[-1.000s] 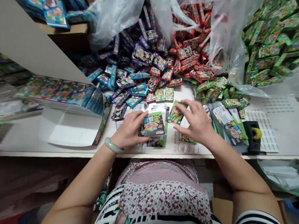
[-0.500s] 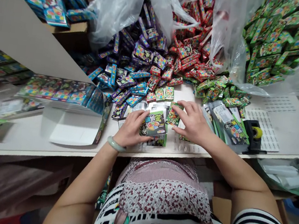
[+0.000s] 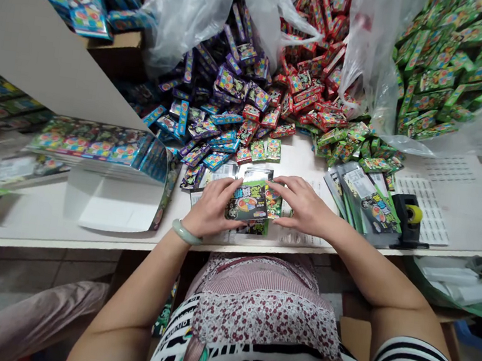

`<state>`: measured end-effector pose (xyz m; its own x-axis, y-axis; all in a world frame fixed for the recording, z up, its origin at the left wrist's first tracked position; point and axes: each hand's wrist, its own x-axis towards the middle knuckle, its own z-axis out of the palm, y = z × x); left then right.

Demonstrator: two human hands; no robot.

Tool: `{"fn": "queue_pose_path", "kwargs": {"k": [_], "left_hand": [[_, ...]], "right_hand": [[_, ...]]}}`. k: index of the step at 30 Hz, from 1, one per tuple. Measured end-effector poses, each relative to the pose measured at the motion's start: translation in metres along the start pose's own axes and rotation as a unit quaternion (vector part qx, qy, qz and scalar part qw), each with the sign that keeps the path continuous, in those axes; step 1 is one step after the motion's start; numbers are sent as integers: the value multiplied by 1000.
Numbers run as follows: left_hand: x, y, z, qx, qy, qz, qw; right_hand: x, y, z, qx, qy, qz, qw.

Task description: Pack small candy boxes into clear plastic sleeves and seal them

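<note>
From the head view, my left hand [image 3: 210,209] pins the glossy green-and-black printed pouch [image 3: 247,201] flat on the white desk [image 3: 39,225], fingers closed over its left edge to steady it; my right hand [image 3: 304,206], fingers pinched, holds a small green carton [image 3: 274,201] against the pouch's right edge, just below the heaped purple cartons [image 3: 226,90].

The pouch [image 3: 248,201] lies on the table [image 3: 461,224] at its near edge. The left hand [image 3: 210,209] rests on the pouch's left, the right hand [image 3: 306,207] on its right. Behind the pouch lie heaped packs [image 3: 233,102]. Right of it lies a pouch stack [image 3: 367,200], then the tape dispenser [image 3: 409,217]. Left of it stands a tray [image 3: 111,187].
</note>
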<state>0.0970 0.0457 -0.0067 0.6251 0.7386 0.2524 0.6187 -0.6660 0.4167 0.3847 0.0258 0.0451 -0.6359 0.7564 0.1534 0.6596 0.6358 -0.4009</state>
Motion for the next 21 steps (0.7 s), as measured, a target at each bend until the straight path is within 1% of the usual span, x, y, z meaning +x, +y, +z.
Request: {"fn": "queue_pose_path", "kwargs": {"k": [6,9,11,12,15,16,19,20,21], "left_hand": [[-2,2,2,-27,-32,-1,999],[-2,3,1,-22,-30,10,999],[-1,3,1,-15,-22,13,1000],[-1,3,1,-12,-17,11,1000],[-1,4,2,0,6,-8,1000],[-1,4,3,5,13,-13,1000],[-2,4,7,4,13,-9,1000],[-2,3,8,2,11,-9,1000],[-3,2,8,2,13,-15,1000]], "right_hand": [[-4,1,-3,29,4,3,1000],[-3,1,-2,62,-11,-22,998],[-1,3,3,94,-6,-30,995],[-1,4,6,107,12,-21,994],[-2,-1,19,125,76,32,989],[-3,-5,24,129,82,47,987],[-5,-14,38,156,62,65,984],[-5,-13,41,175,73,78,979],[-3,-7,44,196,101,101,970]]}}
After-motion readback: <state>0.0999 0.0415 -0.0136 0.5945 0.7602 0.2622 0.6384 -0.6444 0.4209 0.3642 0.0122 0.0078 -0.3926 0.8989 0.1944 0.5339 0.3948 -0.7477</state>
